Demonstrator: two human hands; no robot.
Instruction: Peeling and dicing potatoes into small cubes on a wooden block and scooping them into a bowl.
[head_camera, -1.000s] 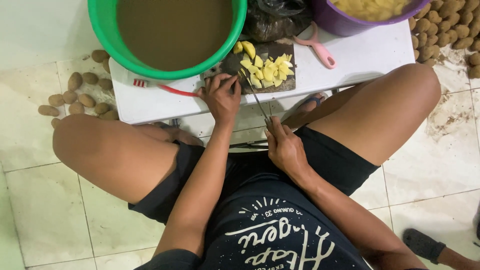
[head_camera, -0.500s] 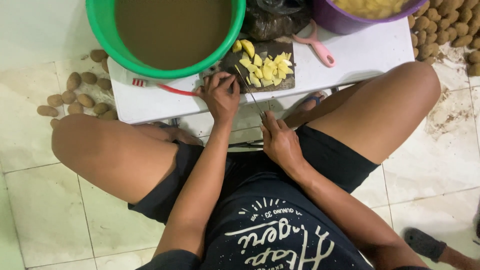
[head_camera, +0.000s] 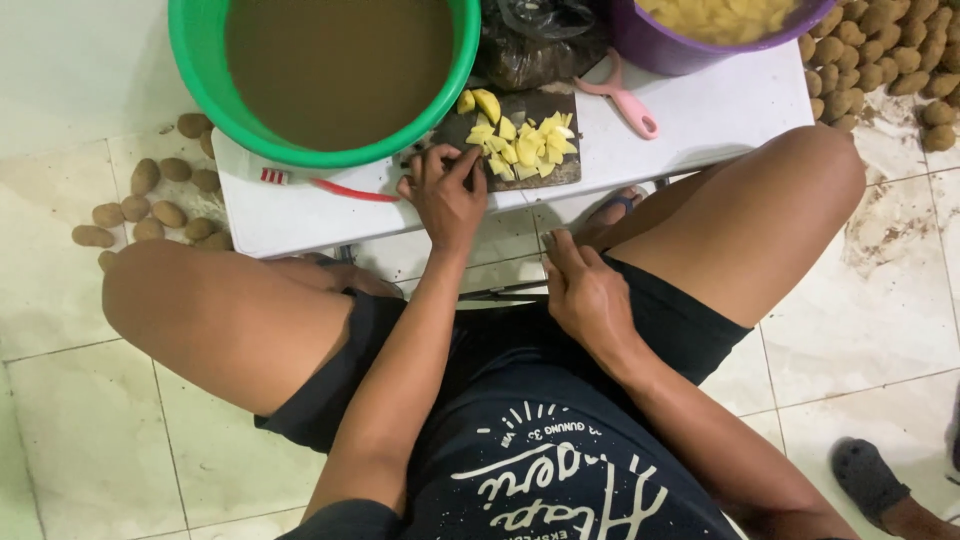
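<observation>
My left hand (head_camera: 445, 192) rests on the near edge of a dark cutting board (head_camera: 560, 100). Its curled fingers pinch a piece at the edge of a pile of cut yellow potato pieces (head_camera: 525, 140). My right hand (head_camera: 585, 290) lies lower, over my lap between my thighs, with the fingers together and pointing toward the table. No knife shows in it, and its palm side is hidden. The board sits on a low white table (head_camera: 700, 120).
On the table are a green basin (head_camera: 200, 80) of brown water, a purple bowl (head_camera: 660, 50) of cut potato, a pink peeler (head_camera: 630, 100), a red-handled tool (head_camera: 340, 188) and a dark plastic bag (head_camera: 540, 45). Unpeeled potatoes lie on the tiled floor at left (head_camera: 140, 210) and top right (head_camera: 890, 50). A sandalled foot (head_camera: 870, 475) is at lower right.
My right hand has drawn back from the board toward my lap, and the thin knife seen between the hands is no longer visible. My left hand stays at the board.
</observation>
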